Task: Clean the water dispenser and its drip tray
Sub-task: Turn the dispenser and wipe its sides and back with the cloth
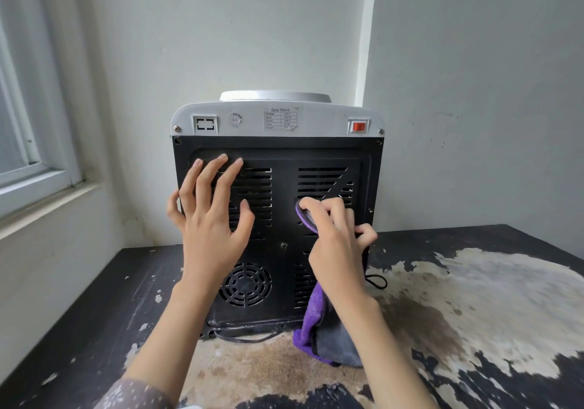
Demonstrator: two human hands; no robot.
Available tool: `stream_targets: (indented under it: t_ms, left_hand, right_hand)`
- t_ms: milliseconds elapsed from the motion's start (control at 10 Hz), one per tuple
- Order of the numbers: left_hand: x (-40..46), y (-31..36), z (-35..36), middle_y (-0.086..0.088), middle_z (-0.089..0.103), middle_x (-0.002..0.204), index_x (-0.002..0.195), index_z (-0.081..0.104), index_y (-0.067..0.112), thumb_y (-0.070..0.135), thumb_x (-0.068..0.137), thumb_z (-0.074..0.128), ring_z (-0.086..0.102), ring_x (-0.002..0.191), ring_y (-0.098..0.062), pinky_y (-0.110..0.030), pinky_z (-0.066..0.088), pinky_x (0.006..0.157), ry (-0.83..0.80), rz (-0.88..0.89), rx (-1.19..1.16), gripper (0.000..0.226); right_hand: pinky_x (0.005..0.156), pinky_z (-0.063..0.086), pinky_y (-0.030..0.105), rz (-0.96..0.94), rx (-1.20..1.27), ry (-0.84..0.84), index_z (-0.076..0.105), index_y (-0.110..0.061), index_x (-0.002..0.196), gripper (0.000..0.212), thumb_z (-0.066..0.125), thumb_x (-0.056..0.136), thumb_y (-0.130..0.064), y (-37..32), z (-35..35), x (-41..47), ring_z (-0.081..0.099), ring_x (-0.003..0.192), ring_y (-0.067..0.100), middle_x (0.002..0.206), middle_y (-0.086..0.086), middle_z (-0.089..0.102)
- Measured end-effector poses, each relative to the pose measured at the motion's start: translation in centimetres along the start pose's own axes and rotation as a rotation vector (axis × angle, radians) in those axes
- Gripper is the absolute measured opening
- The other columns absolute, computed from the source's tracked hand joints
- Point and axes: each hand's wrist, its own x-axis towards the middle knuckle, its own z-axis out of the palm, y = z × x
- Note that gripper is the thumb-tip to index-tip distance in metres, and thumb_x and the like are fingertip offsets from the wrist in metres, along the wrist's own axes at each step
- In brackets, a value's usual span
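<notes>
The water dispenser point(278, 206) stands on the worn bench point(474, 298), back panel facing the camera. The left hand point(208, 219), grip wide, braces the panel; the right hand point(335, 238) pinches a purple cloth point(319, 329) against the vents. Cloth fibres may snag in the slots, or dampness may seep inside.

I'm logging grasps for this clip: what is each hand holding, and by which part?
The right hand grips the purple-and-grey microfibre cloth by its upper end; the left hand holds nothing.
</notes>
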Motion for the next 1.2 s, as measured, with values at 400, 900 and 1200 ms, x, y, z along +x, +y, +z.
stream_targets:
  t_ms: [400, 900, 1200]
  left_hand:
    - [0.0, -0.1, -0.4, 0.010, 0.037, 0.144, 0.136, 0.045, 0.030, 0.030, 0.083, 0.044, 0.019, 0.140, -0.012, -0.037, 0.012, 0.107, -0.032, 0.021, 0.005, 0.053]
    - [0.3, 0.0, -0.9, 0.014, 0.040, 0.141, 0.137, 0.042, 0.030, 0.035, 0.084, 0.038, 0.023, 0.138, -0.009, -0.037, 0.016, 0.107, -0.012, 0.000, -0.045, 0.054]
    - [0.4, 0.0, -0.7, 0.008, 0.038, 0.142, 0.144, 0.035, 0.032, 0.040, 0.087, 0.034, 0.025, 0.134, -0.017, -0.044, 0.021, 0.104, -0.052, 0.023, 0.144, 0.057]
  right_hand:
    - [0.075, 0.015, 0.032, 0.110, -0.015, 0.105, 0.057, -0.032, 0.108, 0.078, 0.046, 0.053, 0.022, 0.6, 0.7, -1.5, 0.045, 0.081, 0.013, 0.097, -0.007, 0.047]
    - [0.116, 0.010, 0.050, 0.051, -0.026, 0.078, 0.018, -0.004, 0.148, 0.065, 0.031, 0.095, -0.039, -3.3, 3.9, 1.4, 0.008, 0.145, 0.026, 0.155, 0.008, 0.012]
    - [0.117, 0.009, 0.043, -0.265, -0.103, 0.003, 0.017, -0.012, 0.149, 0.064, 0.032, 0.087, -0.017, -3.4, 4.7, -0.4, 0.009, 0.146, 0.016, 0.156, 0.000, 0.016]
